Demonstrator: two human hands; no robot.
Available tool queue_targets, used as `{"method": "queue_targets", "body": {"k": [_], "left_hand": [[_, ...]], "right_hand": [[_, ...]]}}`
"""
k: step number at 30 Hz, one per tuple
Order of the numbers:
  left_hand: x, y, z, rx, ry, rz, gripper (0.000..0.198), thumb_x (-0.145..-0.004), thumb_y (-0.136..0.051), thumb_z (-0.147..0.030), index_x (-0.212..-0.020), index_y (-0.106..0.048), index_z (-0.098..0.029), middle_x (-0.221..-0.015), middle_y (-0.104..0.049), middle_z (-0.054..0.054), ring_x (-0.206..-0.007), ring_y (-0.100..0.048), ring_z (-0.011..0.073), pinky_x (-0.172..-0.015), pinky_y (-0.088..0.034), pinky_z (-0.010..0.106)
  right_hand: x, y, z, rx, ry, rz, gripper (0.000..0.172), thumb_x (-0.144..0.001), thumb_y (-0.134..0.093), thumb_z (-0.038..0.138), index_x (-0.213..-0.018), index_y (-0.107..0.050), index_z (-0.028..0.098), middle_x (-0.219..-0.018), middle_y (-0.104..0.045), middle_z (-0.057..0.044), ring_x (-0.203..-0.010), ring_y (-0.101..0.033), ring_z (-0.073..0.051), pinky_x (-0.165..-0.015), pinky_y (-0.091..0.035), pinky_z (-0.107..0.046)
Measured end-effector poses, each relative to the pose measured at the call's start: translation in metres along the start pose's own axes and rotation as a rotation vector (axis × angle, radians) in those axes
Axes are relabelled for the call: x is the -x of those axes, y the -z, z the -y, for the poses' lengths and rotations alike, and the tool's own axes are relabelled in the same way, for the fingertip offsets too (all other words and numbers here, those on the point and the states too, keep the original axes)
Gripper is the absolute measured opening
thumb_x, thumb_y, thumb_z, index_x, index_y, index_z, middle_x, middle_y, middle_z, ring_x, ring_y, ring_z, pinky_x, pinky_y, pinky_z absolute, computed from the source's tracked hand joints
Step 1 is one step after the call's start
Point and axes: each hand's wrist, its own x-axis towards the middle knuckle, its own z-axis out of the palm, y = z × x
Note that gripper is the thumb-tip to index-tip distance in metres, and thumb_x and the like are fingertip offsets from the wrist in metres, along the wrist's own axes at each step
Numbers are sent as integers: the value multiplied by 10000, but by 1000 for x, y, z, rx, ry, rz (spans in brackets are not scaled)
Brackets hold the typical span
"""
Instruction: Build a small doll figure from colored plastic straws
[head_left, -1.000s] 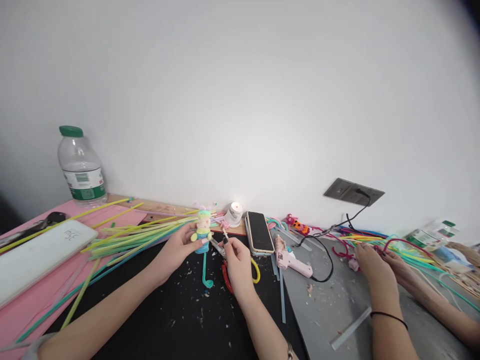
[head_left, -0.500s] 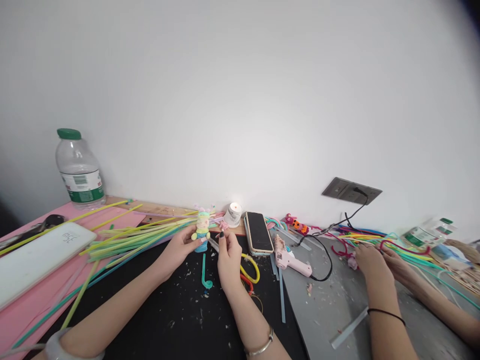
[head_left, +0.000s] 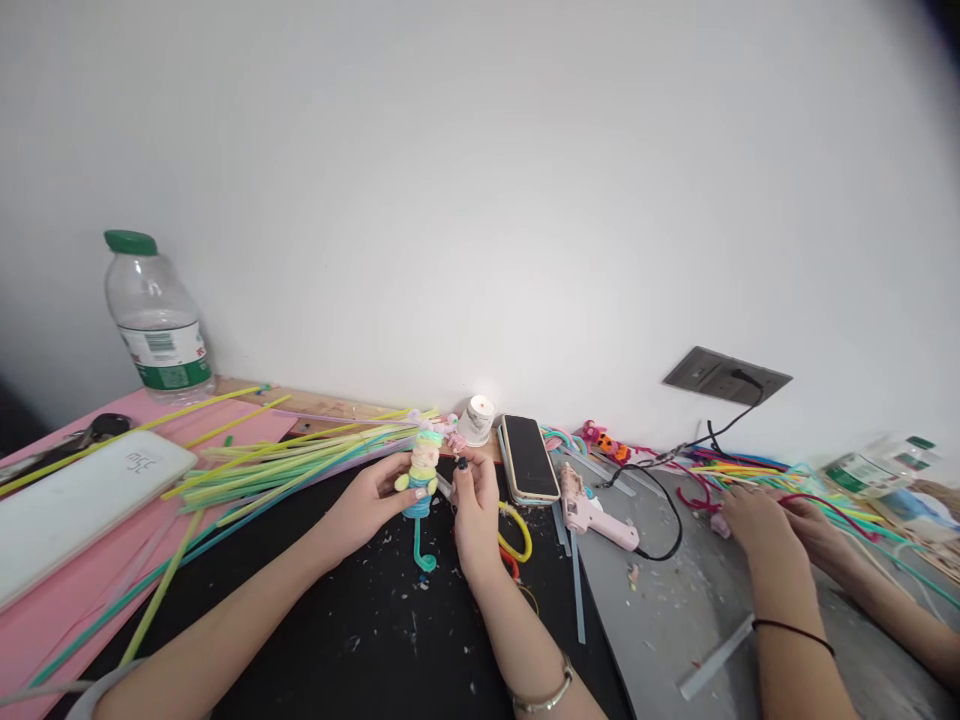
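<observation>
My left hand (head_left: 367, 508) is closed around a small pipe-cleaner figure (head_left: 424, 482) with a blue body, yellow arms and a pale pink and green head. The figure is held upright. Directly below it lies a teal pipe cleaner (head_left: 424, 558) with a curled end; I cannot tell whether the two touch. Just right of the figure, my right hand (head_left: 476, 512) has thumb and fingers pinched together. Whatever is between those fingertips is too small to make out. A yellow pipe-cleaner loop (head_left: 525, 540) lies beside the right wrist.
Pale pipe cleaners (head_left: 277, 470) spread leftward near a white power bank (head_left: 97, 510) and a bottle (head_left: 161, 330). A paper cup (head_left: 477, 420), phone (head_left: 529, 460) and corded pink glue gun (head_left: 600, 518) stand right. Another person's hands (head_left: 765, 525) work at far right.
The view has turned slightly left. My left hand has lowered the figure a little, so its base now meets the teal curl in view. My right hand stays pinched beside it.
</observation>
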Motion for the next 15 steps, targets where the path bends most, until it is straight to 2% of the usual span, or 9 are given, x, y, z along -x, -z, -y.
{"method": "queue_targets", "body": {"k": [3,8,12,15], "left_hand": [[1,0,0,-6,-5,27,416,-764,-673,-300,-1159,-585,-204,-1206,-640,71,-1102,-588,258,-968,-449,394],[-1,1,8,-53,-52,69,409,-766,-662,-290,-1158,-581,-208,-1205,-638,73,-1109,-583,262,-946,-463,380],[-1,3,10,-186,-74,45,402,-755,-649,-268,-1149,-598,-212,-1130,-670,78,-972,-637,268,-862,-499,375],[3,2,2,-244,-95,11,366,-749,-636,-245,-1113,-624,-210,-1033,-692,61,-864,-644,252,-829,-502,365]], "right_hand": [[-1,0,0,-48,-4,22,209,-897,-480,339,-1032,-549,196,-760,-524,0,-665,-484,-139,-608,-405,-248],[-1,-1,3,1,-18,157,141,-850,-551,285,-945,-582,186,-789,-541,1,-661,-475,-123,-606,-399,-232],[-1,-1,4,63,-16,188,108,-828,-577,267,-890,-590,180,-757,-529,8,-637,-456,-115,-581,-384,-222],[-2,-1,5,59,-32,203,120,-837,-568,285,-891,-589,180,-752,-537,5,-645,-469,-121,-584,-386,-226]]}}
